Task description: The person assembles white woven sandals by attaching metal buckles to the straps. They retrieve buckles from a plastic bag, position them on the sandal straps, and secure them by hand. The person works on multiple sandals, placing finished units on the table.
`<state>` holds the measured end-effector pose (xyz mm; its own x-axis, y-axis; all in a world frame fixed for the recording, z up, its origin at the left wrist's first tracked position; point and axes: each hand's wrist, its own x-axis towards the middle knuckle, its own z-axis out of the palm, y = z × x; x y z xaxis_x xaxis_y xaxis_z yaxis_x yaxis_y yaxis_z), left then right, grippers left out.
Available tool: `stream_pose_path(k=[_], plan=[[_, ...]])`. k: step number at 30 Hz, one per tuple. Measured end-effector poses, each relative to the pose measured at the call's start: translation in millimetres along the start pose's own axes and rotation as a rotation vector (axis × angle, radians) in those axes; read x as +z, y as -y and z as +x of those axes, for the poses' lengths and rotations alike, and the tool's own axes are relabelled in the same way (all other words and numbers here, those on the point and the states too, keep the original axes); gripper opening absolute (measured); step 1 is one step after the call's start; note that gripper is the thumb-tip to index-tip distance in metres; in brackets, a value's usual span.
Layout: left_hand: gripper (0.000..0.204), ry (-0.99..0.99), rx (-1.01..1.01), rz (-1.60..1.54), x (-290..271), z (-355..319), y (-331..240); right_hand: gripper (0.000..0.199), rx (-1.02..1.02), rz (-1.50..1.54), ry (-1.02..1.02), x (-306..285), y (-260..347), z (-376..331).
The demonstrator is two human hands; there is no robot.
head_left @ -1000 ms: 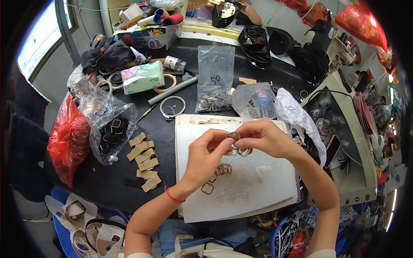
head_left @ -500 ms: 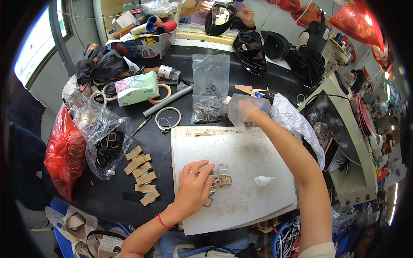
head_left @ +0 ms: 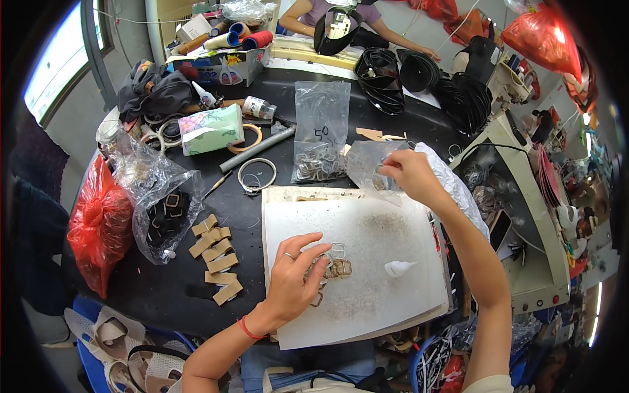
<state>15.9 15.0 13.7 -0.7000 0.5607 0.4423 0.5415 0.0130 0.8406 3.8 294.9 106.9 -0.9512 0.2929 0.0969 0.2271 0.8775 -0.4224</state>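
Note:
My left hand (head_left: 293,278) rests on the white board (head_left: 367,308), fingers curved and apart, beside several small metal buckles. A silver buckle (head_left: 339,250) lies flat just beyond its fingertips, and gold-toned buckles (head_left: 341,268) sit to their right. Part of the group is hidden under the hand. At the board's far edge my right hand (head_left: 414,173) is over a clear plastic bag (head_left: 367,173), thumb and fingers pinched together; what they hold is too small to make out. A white pointed-tip bottle (head_left: 400,268) lies on the board.
Left of the board are tan strap pieces (head_left: 219,252), a bag of black buckled straps (head_left: 167,219) and a red bag (head_left: 99,226). Another bag of metal buckles (head_left: 319,162) lies beyond the board. Black curved pieces (head_left: 380,78) stand farther back, near another person's arm (head_left: 400,40).
My right hand has drawn up out of the clear bag, its fingers now pinched. My left hand has barely moved. The other person's arm now stretches to the right.

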Motion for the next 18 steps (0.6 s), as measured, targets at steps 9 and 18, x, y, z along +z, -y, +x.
stream_pose_path(k=[9, 18], plan=[[0.039, -0.070, -1.077, -1.604, 9.0, 17.2, -34.6, 0.012, -0.573, -0.025, 0.281, 8.1, 102.8, -85.0], [0.019, 0.069, -0.042, 0.211, 2.8, 8.4, 5.6, 0.026, -0.239, -0.662, 0.259, 40.8, -56.8, 57.4]])
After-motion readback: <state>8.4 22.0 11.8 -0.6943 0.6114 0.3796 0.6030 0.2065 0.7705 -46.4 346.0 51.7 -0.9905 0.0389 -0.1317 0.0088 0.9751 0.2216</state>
